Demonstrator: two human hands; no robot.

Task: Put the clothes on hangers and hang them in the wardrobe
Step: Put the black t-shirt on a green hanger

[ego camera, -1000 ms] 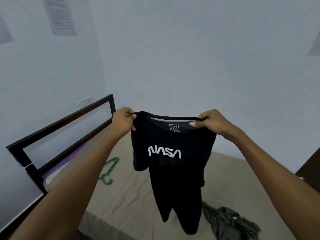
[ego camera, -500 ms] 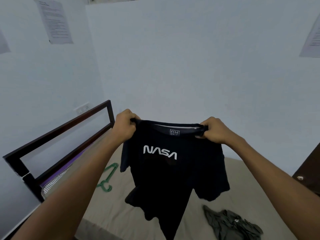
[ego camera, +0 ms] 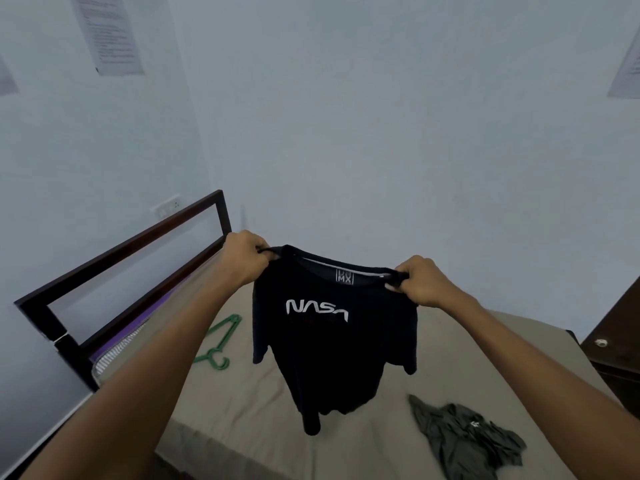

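Bed (ego camera: 263,403) fills corner, walls (ego camera: 381,133) pale; hanger (ego camera: 221,337), crumpled shirt (ego camera: 467,438) on it. We see both hands, left (ego camera: 246,258) and right (ego camera: 420,282), gripping tee (ego camera: 332,341) aloft.

A bed (ego camera: 242,410) with a tan sheet fills the corner, its dark wooden headboard (ego camera: 117,258) against the pale wall (ego camera: 381,133). Printed papers (ego camera: 110,36) hang up high; their text is too blurred to read.

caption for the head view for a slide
Both hands hold a black NASA T-shirt up over the bed.
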